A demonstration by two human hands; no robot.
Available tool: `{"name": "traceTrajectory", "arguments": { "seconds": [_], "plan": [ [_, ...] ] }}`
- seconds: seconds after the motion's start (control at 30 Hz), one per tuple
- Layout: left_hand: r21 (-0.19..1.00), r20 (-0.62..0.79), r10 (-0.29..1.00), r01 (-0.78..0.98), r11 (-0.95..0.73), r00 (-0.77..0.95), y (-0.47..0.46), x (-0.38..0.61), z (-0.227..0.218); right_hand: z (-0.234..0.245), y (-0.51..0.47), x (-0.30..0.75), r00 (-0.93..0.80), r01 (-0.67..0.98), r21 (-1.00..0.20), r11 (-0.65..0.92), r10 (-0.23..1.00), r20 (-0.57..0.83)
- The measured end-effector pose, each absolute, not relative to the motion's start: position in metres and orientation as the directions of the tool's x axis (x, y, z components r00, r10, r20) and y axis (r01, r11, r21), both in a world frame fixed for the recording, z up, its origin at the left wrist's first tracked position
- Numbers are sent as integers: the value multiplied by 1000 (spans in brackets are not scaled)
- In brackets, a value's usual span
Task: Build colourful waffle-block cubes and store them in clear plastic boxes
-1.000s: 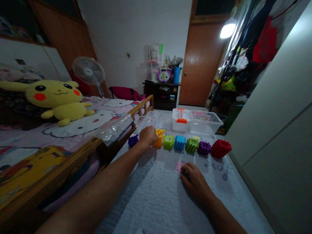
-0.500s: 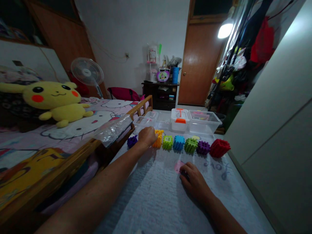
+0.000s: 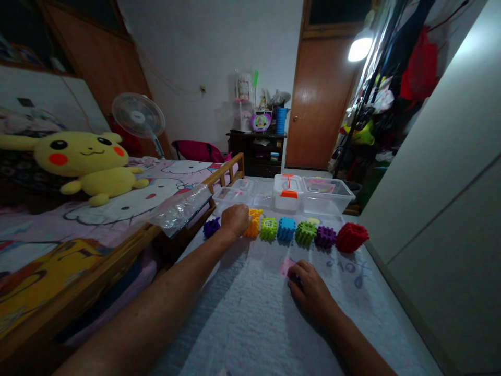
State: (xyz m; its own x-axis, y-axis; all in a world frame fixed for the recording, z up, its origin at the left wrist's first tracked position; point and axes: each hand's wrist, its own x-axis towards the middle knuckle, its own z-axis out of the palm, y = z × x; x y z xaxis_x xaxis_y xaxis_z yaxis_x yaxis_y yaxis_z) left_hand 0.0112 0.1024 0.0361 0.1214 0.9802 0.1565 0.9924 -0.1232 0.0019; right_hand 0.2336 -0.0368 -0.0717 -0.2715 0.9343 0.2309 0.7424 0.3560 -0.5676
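Observation:
A row of toothed plastic cubes lies across the white towel (image 3: 250, 313): dark purple (image 3: 212, 227), orange (image 3: 254, 223), light green (image 3: 269, 228), blue (image 3: 287, 229), green (image 3: 306, 233), purple (image 3: 325, 236) and red (image 3: 352, 237). My left hand (image 3: 234, 220) reaches forward with fingers curled over the left side of the orange cube. My right hand (image 3: 309, 287) rests palm down on the towel, its fingertips at a small pink piece (image 3: 285, 267).
Clear plastic bins (image 3: 329, 196) and a white box with an orange latch (image 3: 288, 192) stand behind the cubes. A wooden bed rail (image 3: 219, 180), a crumpled plastic bag (image 3: 182, 208) and a yellow plush toy (image 3: 84, 162) lie left. A white cabinet wall (image 3: 442, 198) runs along the right.
The view has drifted slightly. Both hands stay where they were, the left on the orange cube and the right by the pink piece.

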Motion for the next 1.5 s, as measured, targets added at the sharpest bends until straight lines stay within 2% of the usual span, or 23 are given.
{"name": "traceTrajectory", "arguments": {
  "seconds": [0.47,0.57,0.67,0.77,0.83,0.97,1.13,1.33,1.5],
  "plan": [
    [2,184,974,991,-131,129,96,9,41,-71,-36,234,-276,740,-567,361,932,233],
    [72,254,959,987,-145,122,82,4,41,-71,-37,234,-273,736,-573,361,932,238],
    [196,284,951,963,-184,124,54,-1,27,-72,-36,234,-270,732,-573,368,929,252],
    [320,177,964,915,-246,198,21,-3,-5,-72,-36,234,-270,730,-576,368,929,252],
    [359,121,959,889,-282,256,4,-4,-27,-72,-36,234,-277,721,-582,375,927,255],
    [391,153,944,860,-329,292,-13,-4,-54,-76,-34,238,-250,719,-574,391,917,312],
    [425,244,928,829,-364,282,-14,-5,-64,-81,-31,243,-200,741,-544,394,903,381],
    [484,258,933,803,-348,249,-12,-6,-68,-81,-30,243,-203,775,-505,380,906,370],
    [485,244,937,805,-342,251,-12,-6,-66,-80,-31,242,-204,795,-482,367,912,357]
  ]
}}
